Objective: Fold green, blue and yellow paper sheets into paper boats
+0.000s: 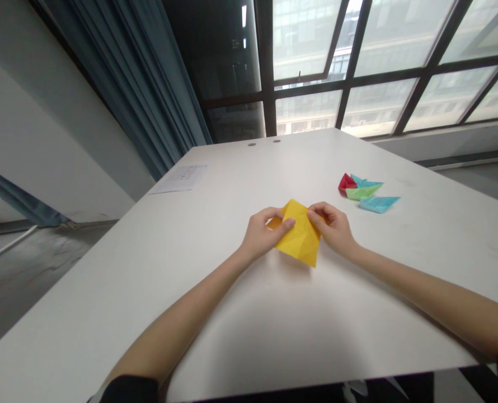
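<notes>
A piece of yellow paper point(301, 238) with several creases is held between my two hands, a little above the white table point(249, 330). My left hand point(263, 229) pinches its left side, the thumb lying over the front face. At the upper right edge, my right hand point(334, 225) grips the paper between thumb and fingers. One corner of the paper points down towards me, and a shadow falls on the table under it.
Right of my hands lie folded papers: a red one point(346, 184), a green one point(363, 192) and blue ones point(379, 204). A printed sheet point(181, 179) lies at the table's far left. Windows and a blue curtain point(127, 73) stand behind the table.
</notes>
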Motion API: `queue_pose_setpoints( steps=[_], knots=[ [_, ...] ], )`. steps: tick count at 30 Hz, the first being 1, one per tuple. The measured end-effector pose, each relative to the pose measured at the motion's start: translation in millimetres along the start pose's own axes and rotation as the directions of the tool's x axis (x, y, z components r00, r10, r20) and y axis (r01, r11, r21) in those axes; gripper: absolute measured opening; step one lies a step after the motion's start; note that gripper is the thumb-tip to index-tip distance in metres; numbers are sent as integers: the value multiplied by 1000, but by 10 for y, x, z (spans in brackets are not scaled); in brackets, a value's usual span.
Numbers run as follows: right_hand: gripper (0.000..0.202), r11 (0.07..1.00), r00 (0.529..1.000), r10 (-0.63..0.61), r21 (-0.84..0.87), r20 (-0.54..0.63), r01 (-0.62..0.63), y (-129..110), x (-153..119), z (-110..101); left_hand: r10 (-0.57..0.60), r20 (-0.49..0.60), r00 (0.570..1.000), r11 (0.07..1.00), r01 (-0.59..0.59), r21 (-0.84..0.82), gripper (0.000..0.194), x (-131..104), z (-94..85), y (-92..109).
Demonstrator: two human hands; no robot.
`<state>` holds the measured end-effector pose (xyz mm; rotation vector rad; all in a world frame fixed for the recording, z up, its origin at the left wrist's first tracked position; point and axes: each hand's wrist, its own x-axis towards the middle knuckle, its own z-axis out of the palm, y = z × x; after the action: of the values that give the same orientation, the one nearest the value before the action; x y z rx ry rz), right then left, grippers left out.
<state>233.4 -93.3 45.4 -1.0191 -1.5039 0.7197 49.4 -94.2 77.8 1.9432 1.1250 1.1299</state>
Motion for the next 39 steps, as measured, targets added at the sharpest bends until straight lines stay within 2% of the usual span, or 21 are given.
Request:
queue_pose_setpoints(
  steps=[4, 7, 10, 13, 15, 18, 20, 23, 26, 30, 32, 35, 37, 39],
  knots=[
    [25, 993, 995, 102, 68, -7, -101, 11, 29, -10, -147, 194, 970, 979, 170, -108, 35, 22, -7, -86],
    [27, 976, 980, 180, 108, 79, -188, 40, 59, -24, -220, 261, 940, 931, 282, -232, 37, 61, -11, -194],
    [33, 952, 957, 226, 168, 182, -256, 79, 86, -35, -281, 229, 932, 874, 347, -339, 36, 87, -6, -273],
    [39, 931, 944, 245, 218, 221, -293, 127, 107, -43, -339, 159, 928, 822, 373, -430, 41, 91, -1, -304],
    [33, 921, 939, 250, 239, 237, -306, 161, 120, -48, -363, 122, 924, 797, 375, -474, 47, 87, -2, -304],
    [19, 885, 914, 281, 289, 292, -365, 201, 136, -59, -404, 102, 909, 752, 394, -528, 28, 91, -5, -287],
    [24, 858, 897, 300, 318, 326, -403, 217, 148, -76, -472, 111, 874, 688, 445, -573, 13, 105, -5, -275],
    [36, 874, 884, 271, 288, 382, -392, 239, 171, -113, -569, 146, 809, 546, 504, -669, 11, 137, -8, -272],
    [43, 934, 870, 183, 195, 458, -299, 269, 195, -148, -595, 217, 774, 398, 518, -757, 10, 164, -26, -292],
    [40, 981, 899, 125, 82, 420, -174, 320, 204, -164, -617, 304, 726, 265, 555, -788, 27, 178, -77, -328],
    [36, 988, 920, 109, 65, 376, -143, 347, 203, -169, -609, 338, 718, 244, 574, -781, 30, 178, -103, -337],
    [30, 993, 944, 117, -11, 308, -119, 381, 207, -193, -588, 356, 726, 265, 589, -764, 29, 177, -129, -333],
    [32, 987, 958, 136, -116, 254, -109, 397, 213, -215, -578, 352, 736, 306, 595, -743, 27, 173, -130, -325],
    [37, 973, 966, 153, -201, 206, -112, 408, 219, -231, -571, 318, 757, 399, 594, -698, 24, 164, -115, -329]
  ],
)
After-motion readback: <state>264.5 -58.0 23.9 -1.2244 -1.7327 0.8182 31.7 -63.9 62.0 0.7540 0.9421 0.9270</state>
